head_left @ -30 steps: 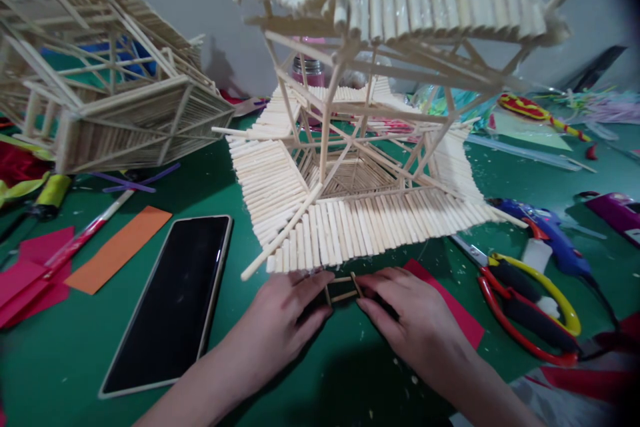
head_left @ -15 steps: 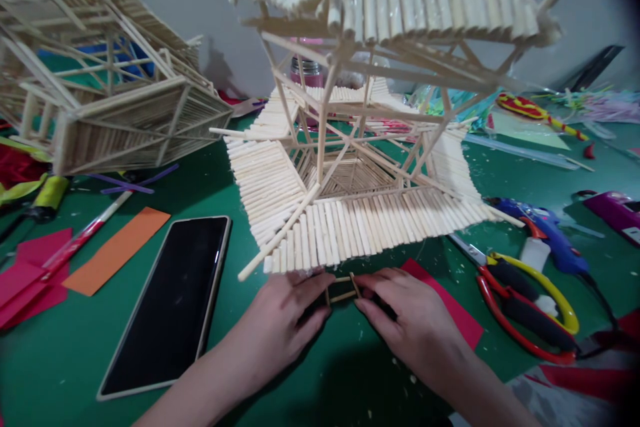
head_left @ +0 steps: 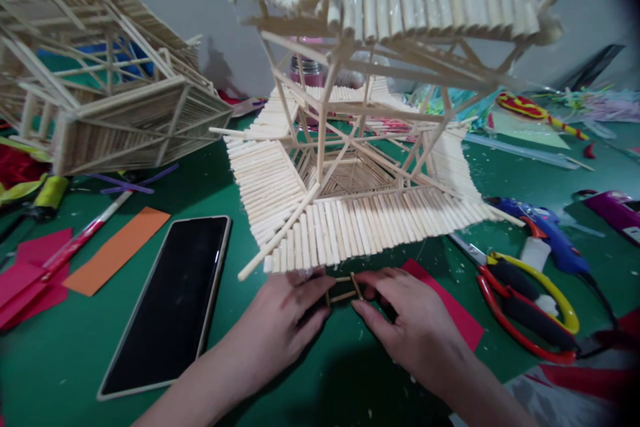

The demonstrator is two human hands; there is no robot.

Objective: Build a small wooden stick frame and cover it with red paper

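We note 2 bare hands at the near edge of a large stick model [head_left: 375, 217], working low over a green table [head_left: 320, 363]. Between them is a small stick frame [head_left: 344, 296], just in front of the model's lower roof; we cannot tell whether it rests on the table or is held slightly clear. The left hand [head_left: 284, 310] has finger and thumb clamped on the frame's left end, its knuckles close under the roof edge. The right hand [head_left: 416, 310] has finger and thumb clamped on the right end, the thumb at the lower corner and the finger higher up. Most of the frame's 2 long sides show between the fingertips. Step in hand, as we judge it: steadying and squaring the frame, both ends held at once. From here, we reckon, any move calls for a light, even pinch, since such thin sticks would likely skew, and for room between knuckles and roof. To the left we log a phone [head_left: 167, 307], an orange paper strip [head_left: 118, 251] and a second stick model [head_left: 135, 123]. To the right: red paper [head_left: 450, 307] partly behind the right hand, scissors [head_left: 539, 324] beyond it, and a blue glue gun [head_left: 563, 240] beside them.
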